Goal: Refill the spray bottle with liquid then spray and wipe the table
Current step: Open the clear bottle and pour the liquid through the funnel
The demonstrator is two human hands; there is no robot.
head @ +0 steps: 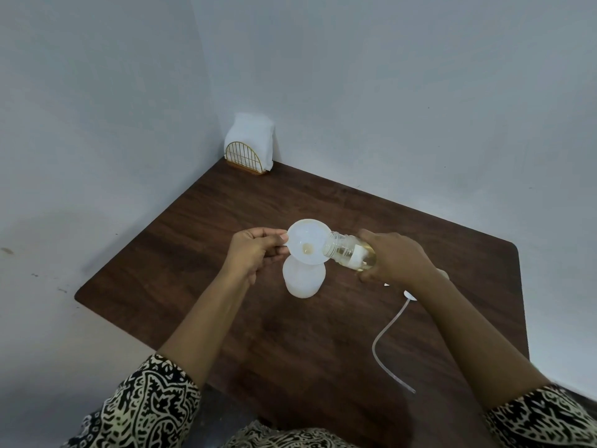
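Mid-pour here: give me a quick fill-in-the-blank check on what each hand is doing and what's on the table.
1. The left hand steadies the white ____ seated in the spray bottle.
2. The right hand tips a clear bottle of ____-coloured liquid.
3. The napkin holder stands in the table's far ____.

Missing words: funnel; yellow; corner

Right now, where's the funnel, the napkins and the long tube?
funnel [307,245]: head view, inside of its bowl.
napkins [250,132]: head view, front of the white stack.
tube [384,334]: head view, middle of its curve on the table.
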